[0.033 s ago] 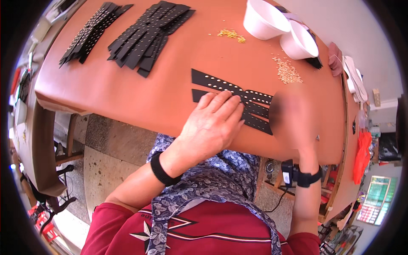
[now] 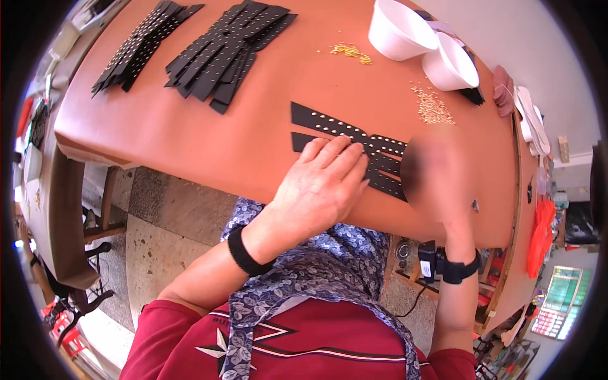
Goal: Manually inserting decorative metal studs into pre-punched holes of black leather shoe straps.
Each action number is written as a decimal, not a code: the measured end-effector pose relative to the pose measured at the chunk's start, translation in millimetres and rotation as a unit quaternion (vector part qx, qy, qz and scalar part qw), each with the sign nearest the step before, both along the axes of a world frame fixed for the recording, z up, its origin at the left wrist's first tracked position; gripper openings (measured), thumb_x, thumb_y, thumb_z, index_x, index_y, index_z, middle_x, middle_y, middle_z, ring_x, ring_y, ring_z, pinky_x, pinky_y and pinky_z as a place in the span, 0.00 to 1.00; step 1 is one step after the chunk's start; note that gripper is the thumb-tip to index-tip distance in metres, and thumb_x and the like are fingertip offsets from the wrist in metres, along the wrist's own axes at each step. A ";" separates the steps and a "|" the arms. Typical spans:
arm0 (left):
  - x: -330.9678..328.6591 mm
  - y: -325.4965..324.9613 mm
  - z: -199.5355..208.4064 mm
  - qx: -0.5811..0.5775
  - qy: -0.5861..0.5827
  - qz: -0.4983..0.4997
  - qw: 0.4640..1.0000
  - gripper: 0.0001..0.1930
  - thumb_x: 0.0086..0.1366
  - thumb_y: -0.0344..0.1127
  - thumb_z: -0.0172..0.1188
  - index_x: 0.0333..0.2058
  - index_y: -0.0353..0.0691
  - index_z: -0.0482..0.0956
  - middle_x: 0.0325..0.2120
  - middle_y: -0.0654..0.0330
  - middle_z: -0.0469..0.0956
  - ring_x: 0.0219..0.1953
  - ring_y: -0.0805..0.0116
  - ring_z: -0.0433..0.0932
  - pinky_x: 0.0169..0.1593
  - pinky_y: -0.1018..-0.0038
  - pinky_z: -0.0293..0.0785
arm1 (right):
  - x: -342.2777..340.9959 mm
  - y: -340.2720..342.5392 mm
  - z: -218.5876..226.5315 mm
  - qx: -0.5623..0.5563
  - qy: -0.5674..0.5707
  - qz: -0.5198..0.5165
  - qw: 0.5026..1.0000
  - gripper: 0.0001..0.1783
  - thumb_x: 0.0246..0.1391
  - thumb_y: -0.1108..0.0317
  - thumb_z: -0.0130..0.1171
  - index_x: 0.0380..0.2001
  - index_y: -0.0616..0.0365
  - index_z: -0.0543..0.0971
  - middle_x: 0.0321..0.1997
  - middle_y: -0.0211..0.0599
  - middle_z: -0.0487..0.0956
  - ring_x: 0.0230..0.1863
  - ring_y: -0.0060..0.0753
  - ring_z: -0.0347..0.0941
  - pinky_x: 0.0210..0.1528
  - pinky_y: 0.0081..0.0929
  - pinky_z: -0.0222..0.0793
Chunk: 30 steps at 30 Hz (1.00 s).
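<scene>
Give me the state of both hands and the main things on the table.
Left hand: palm down, fingers on the black studded piece.
Right hand: blurred, grip unclear.
Black studded piece: flat, partly covered.
Left stack: fanned, studded.
Larger stack: fanned, studded.
Yellow studs: loose, scattered.
Paler studs: loose, spread.
White tubs: side by side, contents not visible.

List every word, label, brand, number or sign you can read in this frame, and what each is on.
Red shirt: short dark lettering near the apron strap; not copied out here.
Black box by the right wristband: white label, too small to read.
Black studded strips under the left hand: no lettering visible.
Larger white bowl: none visible.
</scene>
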<state>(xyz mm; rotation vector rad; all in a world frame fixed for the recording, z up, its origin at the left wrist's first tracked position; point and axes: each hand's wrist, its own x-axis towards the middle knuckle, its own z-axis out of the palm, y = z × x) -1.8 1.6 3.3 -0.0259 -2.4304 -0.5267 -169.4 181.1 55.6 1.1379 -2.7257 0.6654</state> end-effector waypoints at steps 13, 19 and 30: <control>0.6 -0.1 -4.7 0.011 0.015 0.003 1.000 0.19 0.55 0.35 0.69 0.45 0.33 0.81 0.50 0.53 0.78 0.55 0.55 0.76 0.59 0.58 0.70 | 34.6 -59.0 -23.4 -0.071 0.039 0.177 0.981 0.06 0.54 0.78 0.64 0.33 0.61 0.77 0.35 0.39 0.78 0.37 0.46 0.77 0.38 0.38 0.74; -0.4 0.0 -5.8 0.007 0.012 -0.002 1.000 0.18 0.57 0.35 0.68 0.45 0.33 0.81 0.50 0.52 0.78 0.56 0.55 0.75 0.59 0.58 0.70 | 37.1 -60.9 -23.1 -0.068 0.069 0.177 0.979 0.06 0.53 0.77 0.65 0.33 0.60 0.77 0.35 0.38 0.78 0.37 0.45 0.77 0.38 0.37 0.74; -0.4 0.0 -7.1 0.010 0.022 -0.001 1.000 0.17 0.57 0.34 0.68 0.44 0.33 0.81 0.50 0.52 0.78 0.55 0.54 0.76 0.58 0.58 0.70 | 39.8 -53.3 -22.6 -0.094 0.020 0.175 0.980 0.08 0.55 0.80 0.62 0.39 0.64 0.81 0.39 0.42 0.79 0.39 0.43 0.80 0.40 0.34 0.77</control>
